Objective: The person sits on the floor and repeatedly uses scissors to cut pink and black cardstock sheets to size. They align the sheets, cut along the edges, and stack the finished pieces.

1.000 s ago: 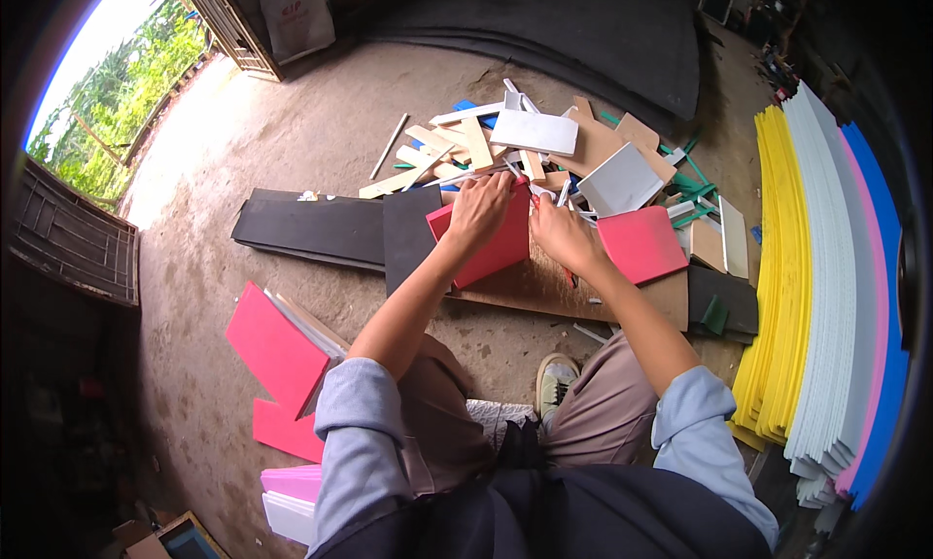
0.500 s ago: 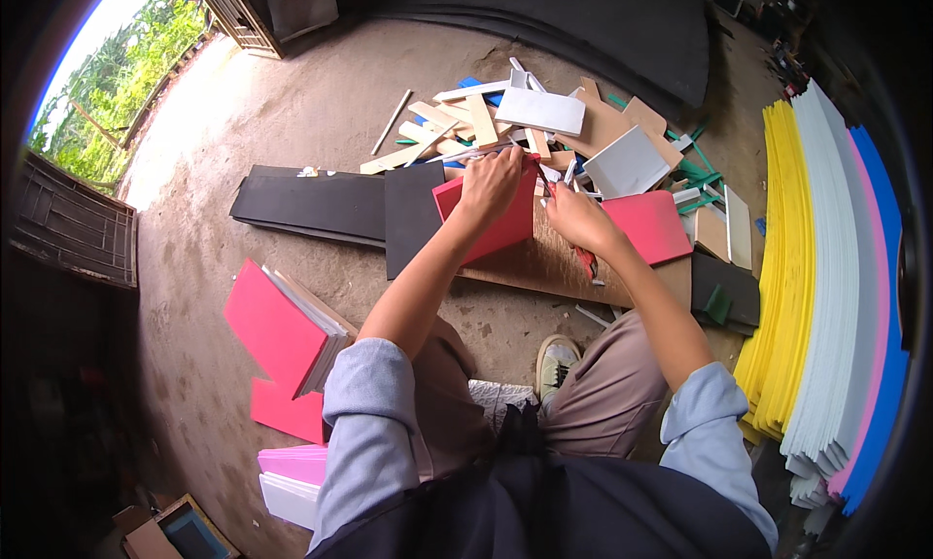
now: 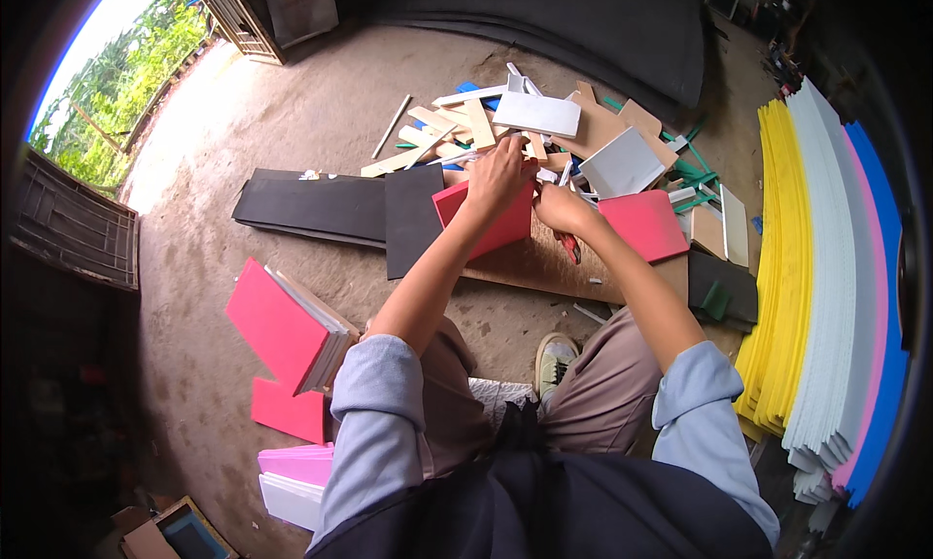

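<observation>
A red foam sheet [image 3: 505, 230] stands tilted on the brown board [image 3: 573, 267] in front of me. My left hand [image 3: 499, 177] is closed on its upper edge, with the fingertips partly hidden. Beside the sheet's right upper corner, my right hand [image 3: 566, 212] is wrapped round a red-handled tool [image 3: 570, 248]. The handle sticks out below the fist; its working end is hidden, so I cannot tell its exact kind. To the right, another red foam piece [image 3: 644, 226] lies flat at the board's far edge. A black foam sheet [image 3: 415, 219] rests left of the held one.
Beyond my hands lies a heap of offcuts [image 3: 476, 122] in beige, white, blue and green. Red foam blocks [image 3: 277, 321] and pink and white sheets [image 3: 292, 496] sit at my left. Tall yellow sheets [image 3: 777, 267] and other colours stand at the right. Black sheets [image 3: 583, 34] lie at the back.
My right hand has shifted left and slightly down with the tool, closer to the held sheet's edge. The left hand has moved a little right and up along the sheet.
</observation>
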A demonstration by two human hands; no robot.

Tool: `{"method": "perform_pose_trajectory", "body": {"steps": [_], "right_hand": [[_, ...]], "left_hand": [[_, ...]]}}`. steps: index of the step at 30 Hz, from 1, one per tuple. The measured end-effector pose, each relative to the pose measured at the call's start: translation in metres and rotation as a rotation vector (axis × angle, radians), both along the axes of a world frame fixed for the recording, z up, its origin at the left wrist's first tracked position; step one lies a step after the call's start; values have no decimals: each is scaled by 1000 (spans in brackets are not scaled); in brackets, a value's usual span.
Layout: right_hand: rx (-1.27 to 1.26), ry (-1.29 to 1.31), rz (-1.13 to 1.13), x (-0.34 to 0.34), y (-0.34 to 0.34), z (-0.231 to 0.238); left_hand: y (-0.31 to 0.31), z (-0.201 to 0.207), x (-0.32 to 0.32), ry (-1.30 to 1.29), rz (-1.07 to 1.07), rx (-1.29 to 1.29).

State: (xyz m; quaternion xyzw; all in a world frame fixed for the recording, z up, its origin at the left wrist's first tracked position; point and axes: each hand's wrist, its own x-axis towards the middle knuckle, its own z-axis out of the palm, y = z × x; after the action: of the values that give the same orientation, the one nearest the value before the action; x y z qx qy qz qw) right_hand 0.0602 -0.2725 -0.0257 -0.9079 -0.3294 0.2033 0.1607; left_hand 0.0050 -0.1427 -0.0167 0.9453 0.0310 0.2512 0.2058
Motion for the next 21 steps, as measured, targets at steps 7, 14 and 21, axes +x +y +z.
{"method": "perform_pose_trajectory", "body": {"steps": [7, 14, 21], "right_hand": [[-87, 29, 101, -23, -10, 42], [-142, 79, 8, -7, -6, 10], [-89, -18, 21, 9, 2, -46]], "left_hand": [[1, -1, 0, 17, -2, -44], [0, -6, 2, -5, -52, 8], [-4, 0, 6, -12, -85, 25]]}}
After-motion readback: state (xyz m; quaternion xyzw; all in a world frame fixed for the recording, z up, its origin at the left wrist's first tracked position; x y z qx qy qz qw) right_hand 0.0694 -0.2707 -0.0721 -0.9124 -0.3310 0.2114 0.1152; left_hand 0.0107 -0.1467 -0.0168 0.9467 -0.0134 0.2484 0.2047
